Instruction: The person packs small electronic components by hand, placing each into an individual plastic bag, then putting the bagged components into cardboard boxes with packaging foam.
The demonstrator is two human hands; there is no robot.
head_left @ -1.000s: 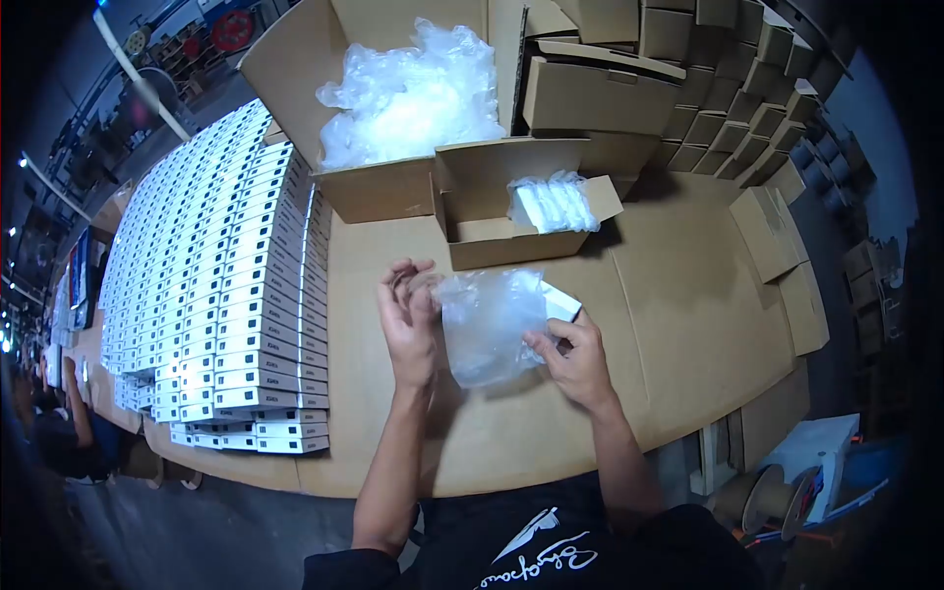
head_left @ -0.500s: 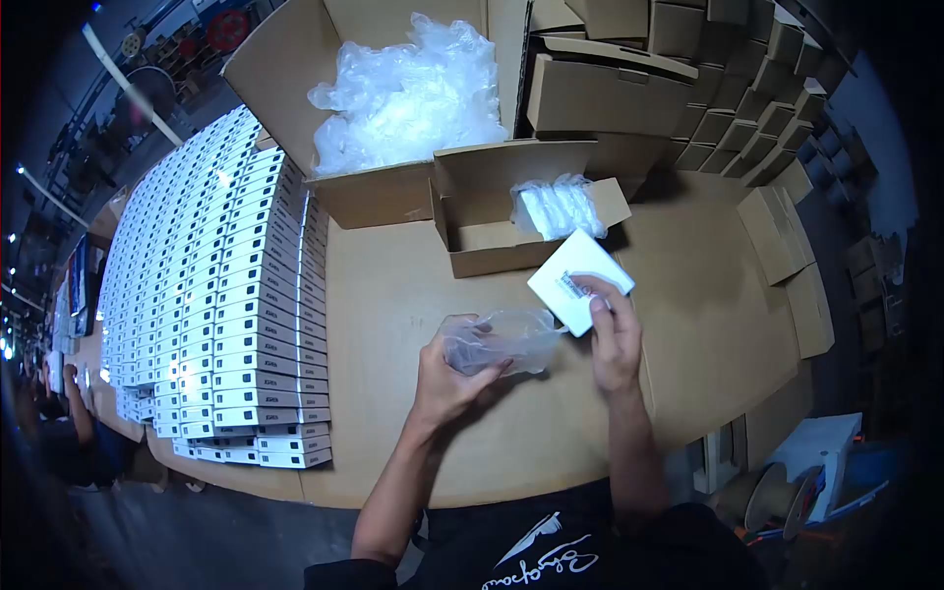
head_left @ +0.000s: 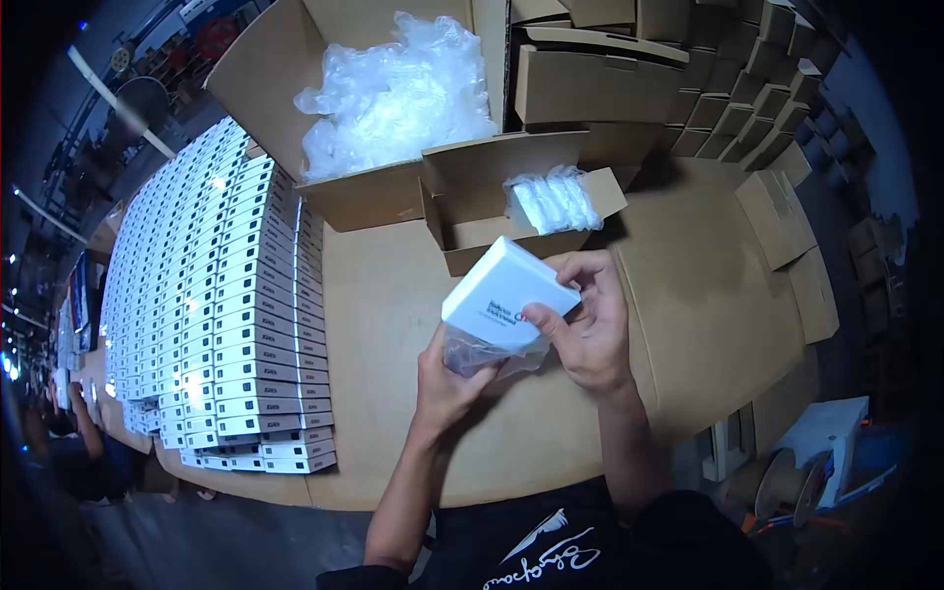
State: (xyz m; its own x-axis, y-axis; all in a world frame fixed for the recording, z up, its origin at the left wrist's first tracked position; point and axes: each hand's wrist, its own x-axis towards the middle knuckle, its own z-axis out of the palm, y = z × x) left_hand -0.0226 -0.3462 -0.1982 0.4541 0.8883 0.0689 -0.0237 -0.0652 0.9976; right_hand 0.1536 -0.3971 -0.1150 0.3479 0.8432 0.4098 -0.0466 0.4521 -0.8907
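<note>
A white box with printed lettering is gripped at its right corner by my right hand, thumb on the printed face. My left hand is closed around a clear plastic bag, fingers partly hidden behind it. The lower edge of the white box overlaps the mouth of the bag. Just beyond the hands stands an open cardboard carton, with several plastic-wrapped white boxes lined up at its right end.
Tall stacks of white boxes fill the table's left side. A large carton of clear plastic bags stands at the back. Folded brown cartons are piled back right. Another person is at far left.
My right hand has brought the white box leftward over the plastic bag and turned it so other lettering shows. My left hand still grips the bag. The view has shifted slightly.
</note>
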